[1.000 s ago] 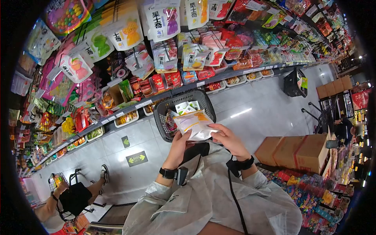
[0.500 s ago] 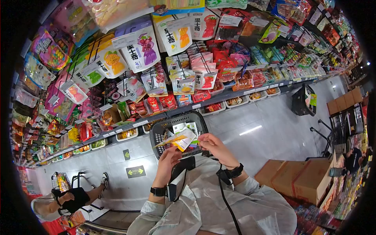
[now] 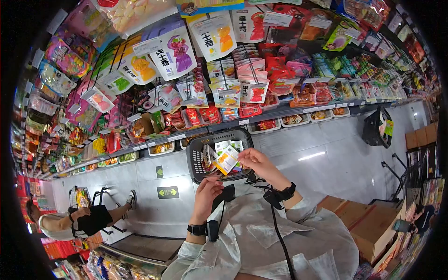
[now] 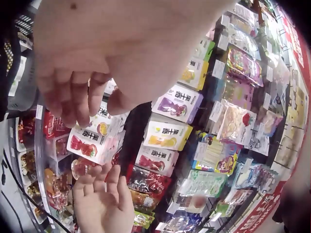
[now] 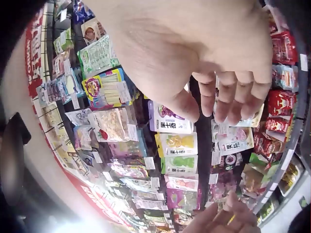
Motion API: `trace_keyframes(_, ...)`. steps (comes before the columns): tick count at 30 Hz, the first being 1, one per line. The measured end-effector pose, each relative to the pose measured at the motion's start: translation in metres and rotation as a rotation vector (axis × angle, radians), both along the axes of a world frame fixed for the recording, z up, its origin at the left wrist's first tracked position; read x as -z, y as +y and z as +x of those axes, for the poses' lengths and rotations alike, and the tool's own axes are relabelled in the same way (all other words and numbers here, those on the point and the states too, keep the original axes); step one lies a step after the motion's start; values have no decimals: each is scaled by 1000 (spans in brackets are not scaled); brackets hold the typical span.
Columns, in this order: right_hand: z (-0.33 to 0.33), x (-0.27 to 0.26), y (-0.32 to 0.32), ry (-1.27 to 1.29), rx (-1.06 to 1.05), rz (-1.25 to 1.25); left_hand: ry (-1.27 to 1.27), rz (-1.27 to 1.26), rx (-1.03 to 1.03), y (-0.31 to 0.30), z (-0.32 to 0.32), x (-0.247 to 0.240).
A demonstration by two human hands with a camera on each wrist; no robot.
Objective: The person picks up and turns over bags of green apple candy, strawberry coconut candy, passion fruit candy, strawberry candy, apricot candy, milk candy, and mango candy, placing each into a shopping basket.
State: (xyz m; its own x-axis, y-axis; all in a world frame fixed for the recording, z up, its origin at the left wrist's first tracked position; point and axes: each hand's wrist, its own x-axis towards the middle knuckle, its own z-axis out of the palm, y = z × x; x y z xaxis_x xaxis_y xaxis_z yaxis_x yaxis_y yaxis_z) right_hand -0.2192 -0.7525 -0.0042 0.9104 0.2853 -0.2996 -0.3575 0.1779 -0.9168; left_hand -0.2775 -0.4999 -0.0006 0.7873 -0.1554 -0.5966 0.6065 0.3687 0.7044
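I see the right hand (image 3: 255, 162) pinching a snack packet (image 3: 227, 159) just above the basket (image 3: 193, 156), not yet let go. The left hand (image 3: 207, 189), loosely curled and empty, hovers near its rim. Other packets (image 3: 223, 145) lie inside.

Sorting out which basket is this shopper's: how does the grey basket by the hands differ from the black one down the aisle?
The grey basket sits right before the person; the black basket stands alone on the floor by the shelves. The grey one holds several packets, a white-and-orange snack packet at the fingertips of the right hand; the black one shows only something green and yellow. Both are open-topped shopping baskets.
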Motion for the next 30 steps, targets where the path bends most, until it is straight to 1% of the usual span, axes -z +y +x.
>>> trace_keyframes(1,-5,1,0,-4,18,18,30,8,-20,0,2,-5)
trace_keyframes(3,-16,-1,-2,-10,83,32,-3,-15,3,7,9,0)
trace_keyframes(8,-64,-17,-24,27,286,-26,-66,-82,92,4,21,14)
trace_keyframes(9,-73,-17,-30,8,310,-95,-42,-102,105,2,21,18)
trace_keyframes(12,-106,-22,-49,39,406,-171,6,-190,130,-8,9,44)
trace_keyframes(16,-128,-33,-65,118,503,-213,234,-257,184,-23,-9,78)
trace_keyframes(20,-125,-34,-87,125,447,-239,339,-291,153,-35,-22,96)
trace_keyframes(23,-110,-42,-100,56,388,-216,261,-166,83,-47,-22,89)
trace_keyframes(25,-98,-39,-117,32,343,-213,245,-151,47,-62,-15,96)
trace_keyframes(28,-87,-22,-159,22,295,-207,241,-137,14,-99,6,111)
trace_keyframes(30,-78,-13,-197,19,286,-171,261,-145,-7,-139,21,121)
